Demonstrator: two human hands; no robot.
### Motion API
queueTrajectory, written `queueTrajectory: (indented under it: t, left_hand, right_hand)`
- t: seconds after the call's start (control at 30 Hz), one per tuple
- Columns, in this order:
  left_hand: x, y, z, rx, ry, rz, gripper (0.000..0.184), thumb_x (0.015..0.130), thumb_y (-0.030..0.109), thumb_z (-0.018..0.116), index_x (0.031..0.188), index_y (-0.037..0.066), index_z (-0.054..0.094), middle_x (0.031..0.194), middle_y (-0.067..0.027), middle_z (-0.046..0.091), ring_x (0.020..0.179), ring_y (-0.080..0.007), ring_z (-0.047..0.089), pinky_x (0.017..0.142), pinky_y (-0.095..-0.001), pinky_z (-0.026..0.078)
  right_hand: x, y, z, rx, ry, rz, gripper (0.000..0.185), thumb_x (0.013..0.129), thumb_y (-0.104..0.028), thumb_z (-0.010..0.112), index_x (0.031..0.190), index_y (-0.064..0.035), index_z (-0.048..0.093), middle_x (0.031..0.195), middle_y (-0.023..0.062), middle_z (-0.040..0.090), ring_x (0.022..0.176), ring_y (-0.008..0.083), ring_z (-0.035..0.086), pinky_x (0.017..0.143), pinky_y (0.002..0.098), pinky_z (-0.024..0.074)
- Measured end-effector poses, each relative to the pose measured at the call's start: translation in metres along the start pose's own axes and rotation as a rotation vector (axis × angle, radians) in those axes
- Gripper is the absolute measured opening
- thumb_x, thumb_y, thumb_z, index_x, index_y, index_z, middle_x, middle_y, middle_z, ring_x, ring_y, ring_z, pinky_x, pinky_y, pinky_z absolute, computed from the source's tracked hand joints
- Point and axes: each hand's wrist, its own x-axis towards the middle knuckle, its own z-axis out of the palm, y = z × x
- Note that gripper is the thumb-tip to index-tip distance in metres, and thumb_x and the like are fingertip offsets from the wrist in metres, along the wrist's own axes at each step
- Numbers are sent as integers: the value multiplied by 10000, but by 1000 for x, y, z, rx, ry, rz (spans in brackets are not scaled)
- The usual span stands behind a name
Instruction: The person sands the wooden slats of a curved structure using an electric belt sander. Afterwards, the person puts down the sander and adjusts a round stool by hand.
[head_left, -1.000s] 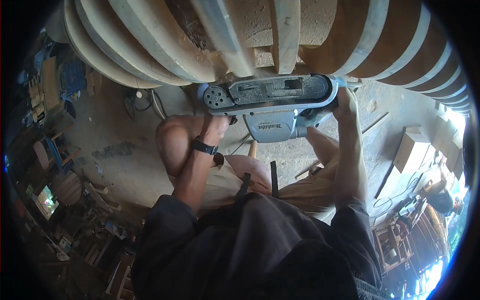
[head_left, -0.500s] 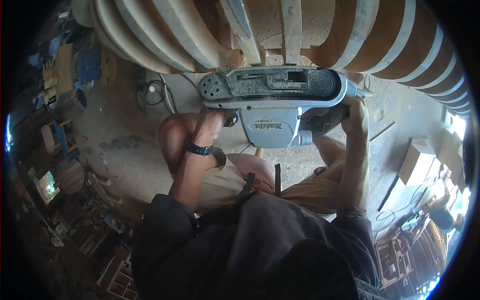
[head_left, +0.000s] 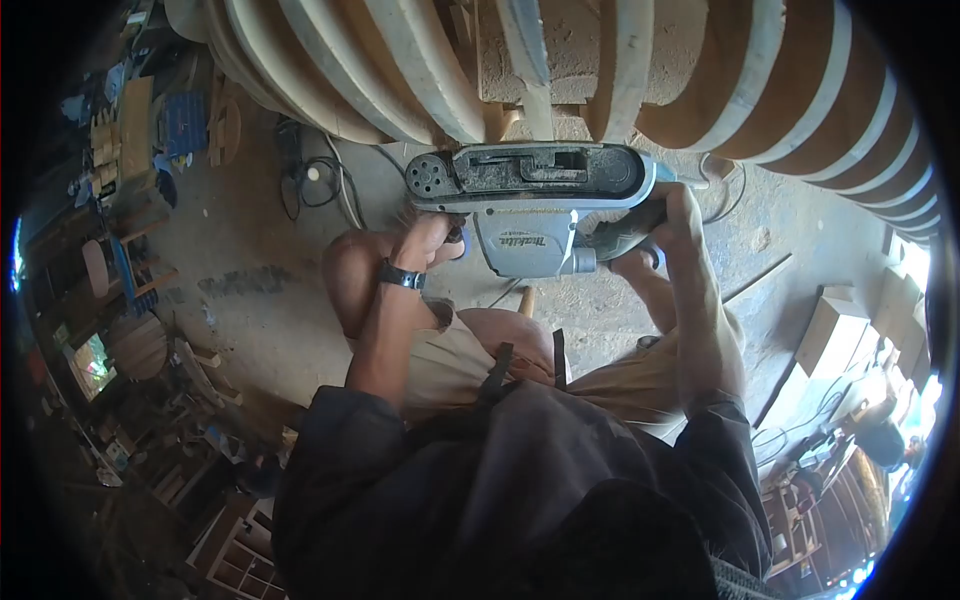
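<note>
A grey Makita belt sander [head_left: 525,240] is held on its side in front of a curved piece of wooden slats [head_left: 525,70]. Its dusty black belt side [head_left: 530,172] faces up, with the belt's edge close against the slats' lower ends; exact contact is hard to see. My left hand [head_left: 430,235], with a dark watch on the wrist, is closed around the sander's left end, fingers partly hidden. Around the dark rear handle [head_left: 630,228] at the right end, my right hand [head_left: 682,215] is closed.
Black and white cables [head_left: 335,185] lie on the dusty concrete floor [head_left: 250,240] at left. A thin stick [head_left: 757,277] is on the floor at right, near pale wooden blocks [head_left: 835,325]. Wood pieces and tools crowd the left side. My bent knees are under the sander.
The sander has shifted left along the slats, and my right hand has come left with it. In the view, the slats now appear farther right and slightly lower. Both hands keep their grip.
</note>
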Motion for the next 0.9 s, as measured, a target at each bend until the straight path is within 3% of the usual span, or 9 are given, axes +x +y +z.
queueTrajectory:
  t: [0.1,0.23,0.37,0.57,0.63,0.7,0.77,0.87,0.9]
  left_hand:
    - [2,-3,-2,69,54,91,220,806,121,588,1005,35,628,775,-1,578,636,-92,483,546,-261,428]
    - [-6,2,-8,191,174,234,206,797,103,584,979,29,644,750,-7,600,613,-89,494,520,-261,422]
    - [-25,14,-27,-15,79,328,120,791,76,586,864,-1,642,677,-8,608,586,-74,505,502,-256,407]
    - [-26,11,-32,103,52,263,141,799,98,599,895,4,642,727,-16,630,608,-66,514,533,-248,422]
    - [-3,-10,-32,-6,53,312,171,814,112,582,932,4,642,780,-34,646,654,-86,532,576,-268,445]
    - [14,-19,-33,-35,47,352,199,830,122,559,965,0,642,836,-57,661,710,-113,551,628,-293,468]
    - [16,-18,-32,253,87,222,228,850,125,538,1008,-16,621,931,-85,662,793,-137,557,692,-310,470]
    - [25,-18,-23,294,86,213,273,868,156,530,1056,-32,594,1029,-108,643,881,-146,547,768,-316,463]
    - [28,-19,-21,372,118,240,283,872,166,533,1060,-38,590,1039,-108,639,894,-140,541,783,-316,462]
  right_hand:
    - [-6,-43,22,-323,-132,-247,194,751,42,496,940,4,519,785,135,603,670,160,580,612,288,480]
    - [-16,-76,42,172,28,255,176,789,39,456,935,15,550,813,123,618,640,156,585,609,258,476]
    - [-16,-79,43,-332,-103,90,230,625,12,675,851,23,634,722,126,647,632,213,630,626,308,508]
    - [-11,-81,47,-583,-143,-99,191,617,-33,728,792,2,657,717,136,644,627,214,634,602,303,496]
    - [1,-67,59,660,236,719,131,688,-16,653,815,2,629,742,135,637,652,212,629,609,308,498]
    - [-2,-50,53,550,72,577,98,749,0,542,831,14,593,753,139,619,673,218,621,617,312,498]
    - [-9,-55,57,-222,-63,48,135,781,-37,486,857,29,577,762,149,607,704,217,613,636,295,497]
    - [3,-2,37,-327,-43,-168,186,731,-36,557,907,24,550,743,128,598,649,194,584,614,321,480]
    - [6,-2,40,-527,-23,-513,262,641,96,611,886,37,540,712,106,592,562,154,570,534,268,470]
